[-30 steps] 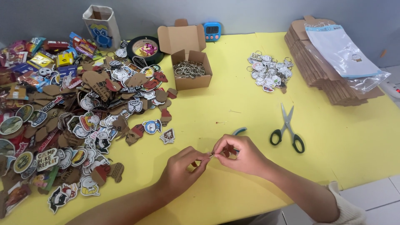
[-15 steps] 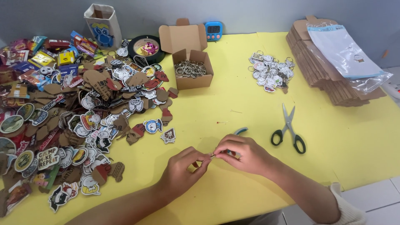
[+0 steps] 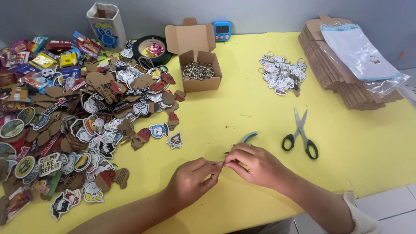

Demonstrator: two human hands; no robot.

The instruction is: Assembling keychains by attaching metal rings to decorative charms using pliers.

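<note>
My left hand [image 3: 193, 178] and my right hand [image 3: 255, 164] meet low on the yellow table [image 3: 242, 99], fingertips pinched together on a small metal ring [image 3: 222, 164] between them. What else the fingers hold is hidden. A blue-handled tool [image 3: 248, 138] lies just behind my right hand. A big heap of flat cut-out charms [image 3: 86, 121] covers the table's left half, its nearest piece [image 3: 175, 140] a short way from my left hand.
Black-handled scissors [image 3: 300, 135] lie right of my hands. An open cardboard box [image 3: 198, 71] of metal rings stands at the back, with finished keychains [image 3: 281, 73], a blue timer [image 3: 222, 29], a tape roll [image 3: 151, 50] and stacked flat boxes under plastic bags [image 3: 351, 65].
Both hands stay in the same spot, with only slight finger movement on the small ring. Nothing else on the table has moved.
</note>
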